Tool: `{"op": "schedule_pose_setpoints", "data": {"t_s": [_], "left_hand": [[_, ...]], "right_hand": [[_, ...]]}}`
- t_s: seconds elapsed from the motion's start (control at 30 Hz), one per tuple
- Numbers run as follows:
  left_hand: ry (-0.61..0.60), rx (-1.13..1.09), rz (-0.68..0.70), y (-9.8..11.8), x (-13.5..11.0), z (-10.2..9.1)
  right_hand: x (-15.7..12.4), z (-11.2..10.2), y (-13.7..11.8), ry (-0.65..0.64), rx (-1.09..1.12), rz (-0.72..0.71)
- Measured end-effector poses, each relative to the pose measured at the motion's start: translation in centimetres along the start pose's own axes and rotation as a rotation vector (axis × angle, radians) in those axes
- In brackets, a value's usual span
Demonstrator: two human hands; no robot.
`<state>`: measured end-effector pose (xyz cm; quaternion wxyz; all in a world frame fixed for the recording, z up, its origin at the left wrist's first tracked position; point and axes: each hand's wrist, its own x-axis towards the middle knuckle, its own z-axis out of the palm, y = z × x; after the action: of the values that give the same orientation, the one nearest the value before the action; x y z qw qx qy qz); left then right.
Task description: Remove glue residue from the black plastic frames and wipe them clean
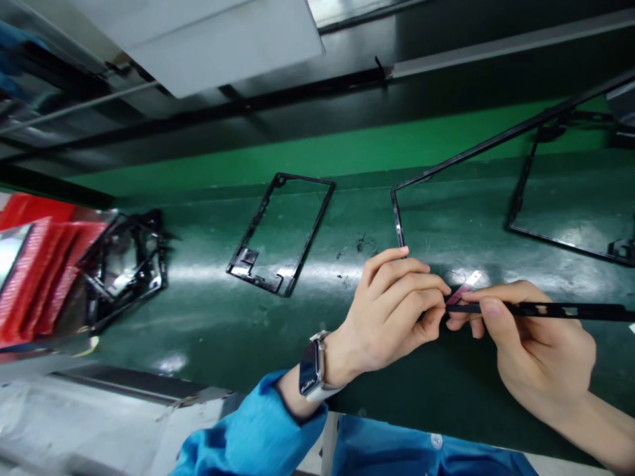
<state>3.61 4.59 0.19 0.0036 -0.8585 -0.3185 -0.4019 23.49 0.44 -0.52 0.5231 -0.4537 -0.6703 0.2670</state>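
A large thin black rectangular frame (466, 156) is held tilted above the green bench. My left hand (397, 311) has its fingers curled round the frame's near left corner, and that corner is hidden by them. My right hand (540, 350) pinches the near edge of the same frame between thumb and fingers. A narrow flat strip (464, 285), pink with a pale metallic end, sticks out between the two hands by the right fingers. Its kind is unclear, and its lower end is hidden.
Another black frame (307, 244) lies flat on the green bench (198, 311). A further frame (560, 244) lies at the right. On the left are a heap of black frames (126, 264) and several red padded sleeves (59, 277). A white panel (223, 46) overhangs the back.
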Motion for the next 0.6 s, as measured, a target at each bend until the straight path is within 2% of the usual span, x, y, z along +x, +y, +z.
{"op": "schedule_pose_setpoints", "data": {"t_s": [0.4, 0.6], "left_hand": [[0.035, -0.044, -0.035, -0.2, 0.0, -0.5], [0.013, -0.154, -0.114, -0.1, 0.2, -1.2]], "right_hand": [[0.1, 0.1, -0.2, 0.026, 0.158, 0.177], [-0.3, 0.2, 0.0, 0.048, 0.256, 0.216]]}}
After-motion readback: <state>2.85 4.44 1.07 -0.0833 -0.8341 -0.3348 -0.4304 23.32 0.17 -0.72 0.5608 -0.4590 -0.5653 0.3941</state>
